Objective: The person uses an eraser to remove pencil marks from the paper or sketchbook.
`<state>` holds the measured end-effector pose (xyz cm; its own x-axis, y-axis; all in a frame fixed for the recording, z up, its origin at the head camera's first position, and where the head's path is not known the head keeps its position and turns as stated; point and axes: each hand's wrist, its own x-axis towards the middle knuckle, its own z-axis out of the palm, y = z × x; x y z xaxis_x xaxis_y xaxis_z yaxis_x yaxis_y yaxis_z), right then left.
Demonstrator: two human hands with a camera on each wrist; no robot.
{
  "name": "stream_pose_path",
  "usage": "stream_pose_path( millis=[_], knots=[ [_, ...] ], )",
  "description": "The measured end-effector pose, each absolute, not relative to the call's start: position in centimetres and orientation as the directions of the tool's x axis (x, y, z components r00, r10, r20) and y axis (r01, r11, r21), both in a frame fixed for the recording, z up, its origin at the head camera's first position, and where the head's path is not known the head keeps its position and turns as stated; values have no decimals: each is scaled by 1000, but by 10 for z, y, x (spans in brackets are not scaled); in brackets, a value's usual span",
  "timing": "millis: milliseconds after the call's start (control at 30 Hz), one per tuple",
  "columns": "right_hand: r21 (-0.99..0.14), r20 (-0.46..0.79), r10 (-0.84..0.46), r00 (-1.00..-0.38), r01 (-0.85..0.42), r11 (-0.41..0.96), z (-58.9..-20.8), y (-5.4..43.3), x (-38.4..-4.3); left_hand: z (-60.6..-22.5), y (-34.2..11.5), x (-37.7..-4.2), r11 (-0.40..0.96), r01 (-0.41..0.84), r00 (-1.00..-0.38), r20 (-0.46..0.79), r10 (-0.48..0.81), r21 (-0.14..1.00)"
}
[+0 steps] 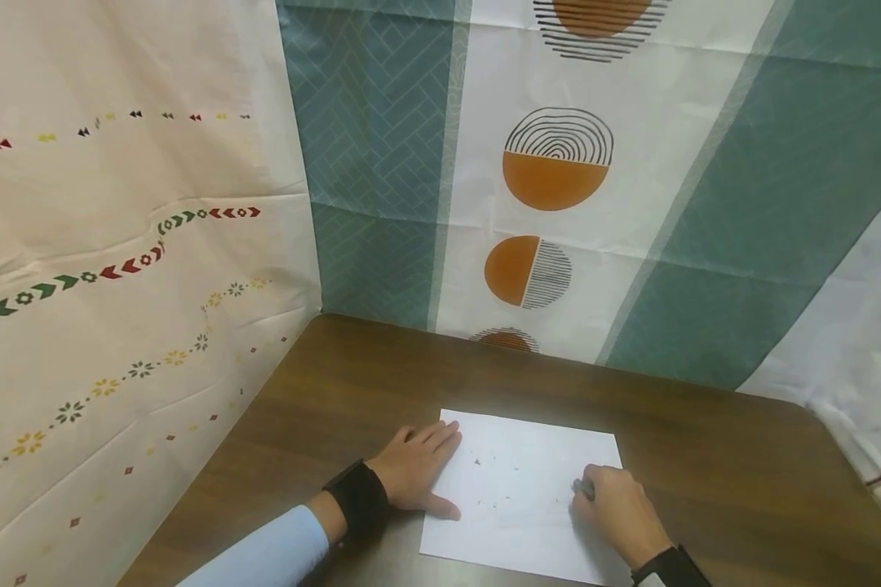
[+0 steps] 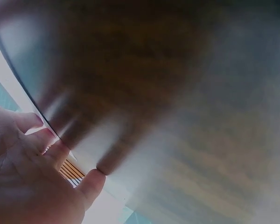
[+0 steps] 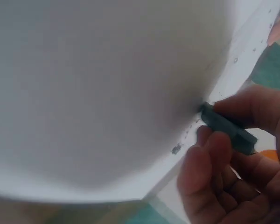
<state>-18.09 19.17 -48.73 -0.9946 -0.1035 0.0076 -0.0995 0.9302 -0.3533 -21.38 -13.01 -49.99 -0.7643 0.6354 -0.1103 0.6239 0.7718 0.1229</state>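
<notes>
- White paper [image 1: 536, 444] lies flat on the brown table [image 1: 382, 367]; dark crumbs [image 1: 477, 462] dot it.
- Step in hand, as I judge it: rubbing the paper with what looks like an eraser [image 3: 228, 129], near the right edge.
- Right hand [image 1: 620, 507]: thumb and fingers pinch the eraser — one end at the paper.
- Left hand [image 1: 414, 471]: laid over the left edge, thumb spread wide.
- Next move probably calls for light strokes — paper held still.
- Eraser: dark grey-green, straight-edged block.

Specks [image 1: 477, 462] on the paper [image 1: 521, 538] are too small to identify. Near its right edge, the right hand [image 1: 617, 509] partly hides a dark block [image 1: 584, 488]. The tabletop [image 1: 741, 473] loses its near edge below the head view.
</notes>
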Motion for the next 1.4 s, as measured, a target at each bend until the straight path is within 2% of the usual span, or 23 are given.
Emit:
stream_pose_path(
  millis=[133, 300, 500, 600, 800, 1067, 1233, 1400],
  knots=[
    [-400, 44, -117, -992, -125, 908, -487, 177, -176, -499, -129, -214, 776, 619, -767, -122, 630, 121],
    [-423, 65, -214, -975, -221, 879, -481, 142, -169, -503, -128, -216, 773, 623, -766, -108, 634, 120],
    [-441, 97, -430, -897, -427, 790, -484, 102, -168, -504, -130, -215, 771, 626, -767, -89, 636, 117],
    [-420, 98, -476, -874, -470, 777, -488, 93, -169, -503, -131, -213, 772, 623, -768, -92, 634, 126],
    [-394, 50, -408, -912, -393, 831, -491, 103, -173, -502, -131, -216, 771, 631, -765, -92, 637, 86],
    [-377, -17, -175, -984, -156, 913, -494, 151, -179, -502, -129, -216, 773, 624, -764, -119, 634, 111],
    [-383, -20, -63, -998, -50, 922, -493, 182, -178, -498, -130, -215, 776, 621, -766, -126, 630, 110],
    [-374, 0, -28, -1000, -26, 927, -492, 203, -176, -495, -130, -214, 770, 627, -761, -122, 637, 115]
  ],
)
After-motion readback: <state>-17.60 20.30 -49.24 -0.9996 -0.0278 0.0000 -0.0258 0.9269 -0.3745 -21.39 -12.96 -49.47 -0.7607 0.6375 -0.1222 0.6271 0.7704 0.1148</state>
